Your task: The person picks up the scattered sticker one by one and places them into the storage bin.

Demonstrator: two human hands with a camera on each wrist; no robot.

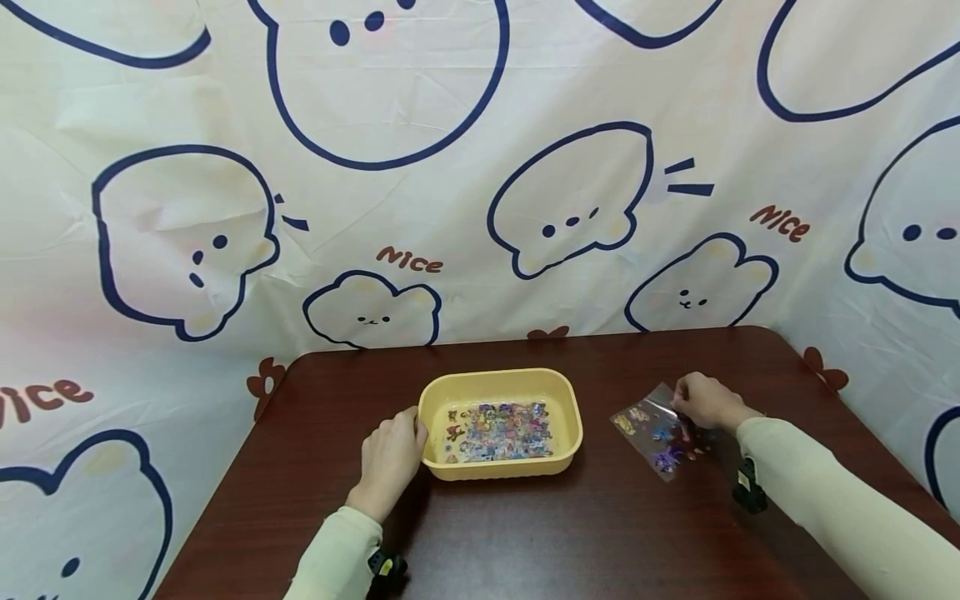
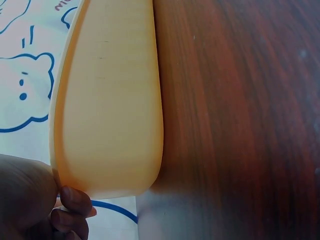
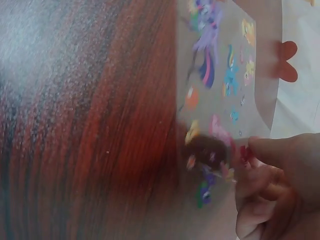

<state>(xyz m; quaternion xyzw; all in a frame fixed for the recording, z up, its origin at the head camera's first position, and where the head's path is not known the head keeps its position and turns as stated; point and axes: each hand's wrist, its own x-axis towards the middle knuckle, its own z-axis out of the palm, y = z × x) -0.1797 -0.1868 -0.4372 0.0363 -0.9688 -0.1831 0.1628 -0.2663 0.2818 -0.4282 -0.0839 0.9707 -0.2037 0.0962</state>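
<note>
A shallow yellow plastic basin (image 1: 501, 473) sits on the table, its floor covered with many small colourful cartoon stickers (image 1: 506, 429). My left hand (image 1: 392, 454) grips the basin's left end at the rim. In the left wrist view the curled fingers (image 2: 75, 200) are at the corner of the basin wall (image 2: 110, 110). To the right of the basin, my right hand (image 1: 708, 402) pinches the edge of a clear sticker sheet (image 1: 645, 425) printed with colourful cartoon ponies. In the right wrist view, thumb and fingers meet at the edge of the sheet (image 3: 220, 105), with a bit of red at the fingertips.
The dark brown wooden table (image 1: 540, 533) reflects light near its front. A white cloth (image 1: 465, 208) with blue-outlined bears hangs behind the table and along its sides. Each wrist wears a black strapped device (image 1: 748, 487).
</note>
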